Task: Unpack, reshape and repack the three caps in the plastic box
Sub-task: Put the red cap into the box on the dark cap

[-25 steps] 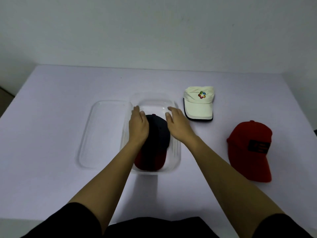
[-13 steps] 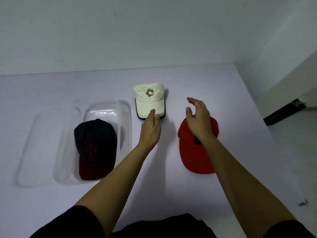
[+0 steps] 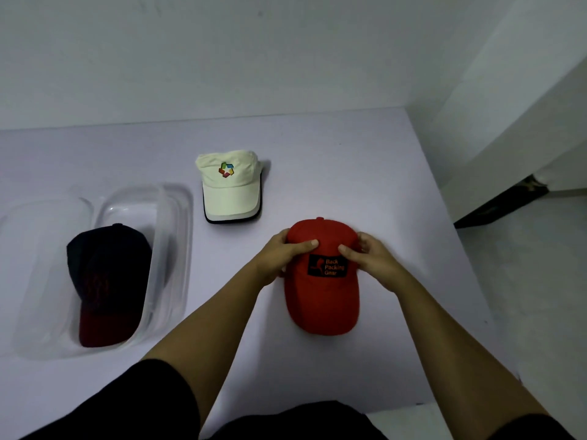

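A red cap [image 3: 322, 300] with a black patch lies on the table at centre right, brim toward me. My left hand [image 3: 281, 257] grips the left side of its crown and my right hand [image 3: 371, 257] grips the right side, thumbs on top. A dark navy cap with a maroon brim [image 3: 106, 281] lies inside the clear plastic box [image 3: 178, 249] at the left. A cream cap [image 3: 230, 188] with a coloured logo rests on the table behind, between the box and the red cap.
The box's clear lid [image 3: 35, 217] lies flat to the left of the box. The table's right edge [image 3: 457, 236] runs close to the red cap, with floor beyond. A white wall stands behind the table.
Both hands left the navy cap in the box, moved right across the table and closed on the red cap's crown. My view swung to the right.
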Available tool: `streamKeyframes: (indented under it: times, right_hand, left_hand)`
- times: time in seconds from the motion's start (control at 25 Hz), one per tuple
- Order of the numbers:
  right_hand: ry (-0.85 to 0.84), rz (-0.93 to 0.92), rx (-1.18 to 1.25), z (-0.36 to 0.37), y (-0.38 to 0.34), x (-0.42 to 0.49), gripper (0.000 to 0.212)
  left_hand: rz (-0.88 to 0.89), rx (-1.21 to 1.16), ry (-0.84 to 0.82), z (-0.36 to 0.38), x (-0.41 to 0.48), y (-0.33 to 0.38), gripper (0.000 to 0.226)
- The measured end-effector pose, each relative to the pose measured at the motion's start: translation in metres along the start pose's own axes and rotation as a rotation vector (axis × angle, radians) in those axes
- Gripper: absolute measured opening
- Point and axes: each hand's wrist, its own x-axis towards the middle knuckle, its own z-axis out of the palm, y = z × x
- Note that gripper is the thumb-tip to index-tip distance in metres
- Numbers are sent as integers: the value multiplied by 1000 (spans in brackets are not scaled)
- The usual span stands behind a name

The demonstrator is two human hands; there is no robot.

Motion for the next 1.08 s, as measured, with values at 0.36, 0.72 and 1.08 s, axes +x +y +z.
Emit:
streamKeyframes:
  times: [0.36, 0.72, 1.08]
  right_hand:
    - [-80, -152, 67, 46, -47, -25, 31]
    - [165, -512, -84, 225, -146, -28, 67]
    - [-93, -350, -484, 378, -106, -5, 118]
  left_hand:
    - [104, 54, -108, -53, -25, 11, 36]
    - [484, 21, 119, -234, -127, 50, 31]
    - [643, 47, 324, -379, -195, 59, 44]
